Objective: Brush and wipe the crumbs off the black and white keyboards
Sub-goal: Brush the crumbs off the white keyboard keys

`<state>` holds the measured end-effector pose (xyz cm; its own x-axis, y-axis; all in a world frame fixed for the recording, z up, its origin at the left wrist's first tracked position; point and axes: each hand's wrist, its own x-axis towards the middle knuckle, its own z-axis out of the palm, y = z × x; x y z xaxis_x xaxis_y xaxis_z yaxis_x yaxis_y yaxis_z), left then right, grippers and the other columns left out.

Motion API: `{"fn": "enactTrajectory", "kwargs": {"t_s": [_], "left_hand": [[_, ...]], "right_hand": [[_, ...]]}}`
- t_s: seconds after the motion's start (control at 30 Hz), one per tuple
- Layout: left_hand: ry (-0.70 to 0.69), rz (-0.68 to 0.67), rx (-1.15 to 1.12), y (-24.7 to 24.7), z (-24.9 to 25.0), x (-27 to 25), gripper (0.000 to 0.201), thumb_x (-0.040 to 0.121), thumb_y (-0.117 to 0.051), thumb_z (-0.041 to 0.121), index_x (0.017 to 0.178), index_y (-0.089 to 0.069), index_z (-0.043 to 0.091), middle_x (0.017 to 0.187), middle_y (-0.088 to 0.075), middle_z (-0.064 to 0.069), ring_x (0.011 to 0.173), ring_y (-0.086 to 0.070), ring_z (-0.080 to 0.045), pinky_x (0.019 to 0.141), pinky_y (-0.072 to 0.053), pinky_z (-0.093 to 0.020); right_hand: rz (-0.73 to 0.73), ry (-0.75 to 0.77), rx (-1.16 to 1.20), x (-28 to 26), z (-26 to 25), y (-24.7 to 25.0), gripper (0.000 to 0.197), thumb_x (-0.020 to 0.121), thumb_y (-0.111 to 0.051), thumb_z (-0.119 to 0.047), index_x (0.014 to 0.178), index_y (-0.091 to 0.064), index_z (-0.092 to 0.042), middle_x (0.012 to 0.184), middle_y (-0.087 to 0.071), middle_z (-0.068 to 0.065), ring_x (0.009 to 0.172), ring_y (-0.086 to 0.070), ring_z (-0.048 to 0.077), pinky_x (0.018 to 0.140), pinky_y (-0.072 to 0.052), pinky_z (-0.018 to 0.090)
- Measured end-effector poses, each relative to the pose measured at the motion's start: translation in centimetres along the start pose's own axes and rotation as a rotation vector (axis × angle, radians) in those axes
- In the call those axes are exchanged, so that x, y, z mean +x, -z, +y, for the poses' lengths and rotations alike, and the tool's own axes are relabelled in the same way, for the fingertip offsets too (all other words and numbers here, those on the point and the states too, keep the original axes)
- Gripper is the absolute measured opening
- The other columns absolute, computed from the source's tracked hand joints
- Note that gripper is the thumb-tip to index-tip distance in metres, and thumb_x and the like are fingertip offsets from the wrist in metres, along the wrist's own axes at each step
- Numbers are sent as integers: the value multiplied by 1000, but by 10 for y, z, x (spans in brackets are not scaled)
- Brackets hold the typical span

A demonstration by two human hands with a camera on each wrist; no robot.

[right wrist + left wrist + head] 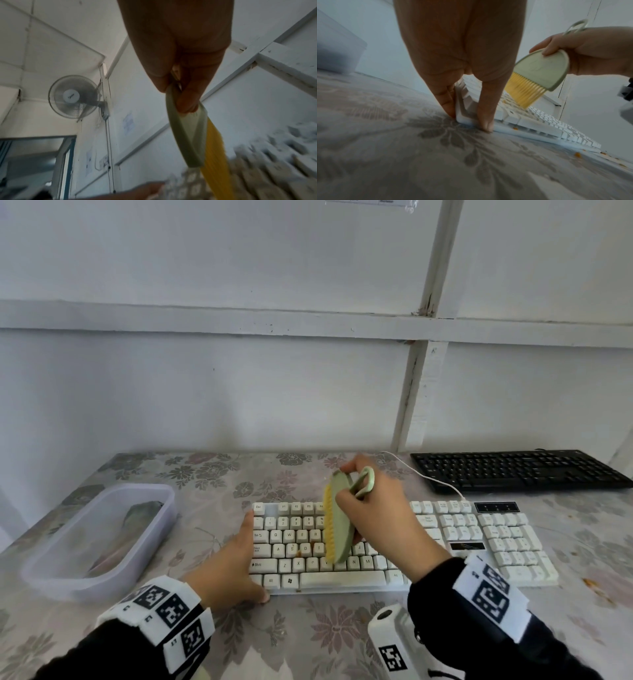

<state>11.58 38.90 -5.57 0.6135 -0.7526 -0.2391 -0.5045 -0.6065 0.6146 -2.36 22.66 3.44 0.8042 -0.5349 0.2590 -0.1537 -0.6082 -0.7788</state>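
The white keyboard (pixel 342 578) lies across the middle of the flowered table, with orange crumbs (pixel 298 553) between its letter keys. My left hand (pixel 245 556) braces its near left corner: straight fingers (pixel 448 105) lie along the left edge and the thumb (pixel 485 121) presses the front edge. My right hand (pixel 363 501) grips a pale green brush (pixel 340 529) with yellow bristles (pixel 523 92), held on edge just over the middle letter keys. The black keyboard (pixel 513 470) sits at the back right, untouched.
A translucent plastic tub (pixel 51 580) holding a grey cloth (pixel 144 510) stands at the left. A white cable (pixel 428 477) runs between the two keyboards. More crumbs (pixel 589 582) lie on the tablecloth right of the white keyboard. A wall rises right behind the table.
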Motion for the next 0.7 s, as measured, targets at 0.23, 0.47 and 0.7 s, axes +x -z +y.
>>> {"fn": "enactTrajectory", "kwargs": {"t_s": [0.23, 0.47, 0.7], "left_hand": [[14, -12, -7, 1, 2, -1, 131, 68, -78, 16, 141, 29, 29, 142, -36, 3, 115, -47, -12, 101, -41, -27], [15, -18, 7, 1, 0, 0, 133, 67, -79, 19, 140, 31, 30, 142, -37, 2, 117, -48, -13, 102, -42, -32], [24, -25, 6, 2, 4, -2, 131, 70, -78, 17, 140, 31, 27, 144, -35, 1, 116, -46, -13, 102, -40, -28]], "right_hand": [[-159, -67, 17, -29, 14, 0, 16, 85, -52, -10, 96, -55, -20, 63, -55, 4, 45, -45, 6, 43, -42, 32], [14, 3, 50, -2, -1, 9, 22, 85, -51, -7, 103, -54, -19, 73, -63, 9, 59, -62, 27, 50, -56, 44], [-145, -9, 0, -25, 15, -5, 18, 85, -51, -9, 100, -55, -19, 54, -47, -4, 39, -39, 5, 39, -30, 15]]}}
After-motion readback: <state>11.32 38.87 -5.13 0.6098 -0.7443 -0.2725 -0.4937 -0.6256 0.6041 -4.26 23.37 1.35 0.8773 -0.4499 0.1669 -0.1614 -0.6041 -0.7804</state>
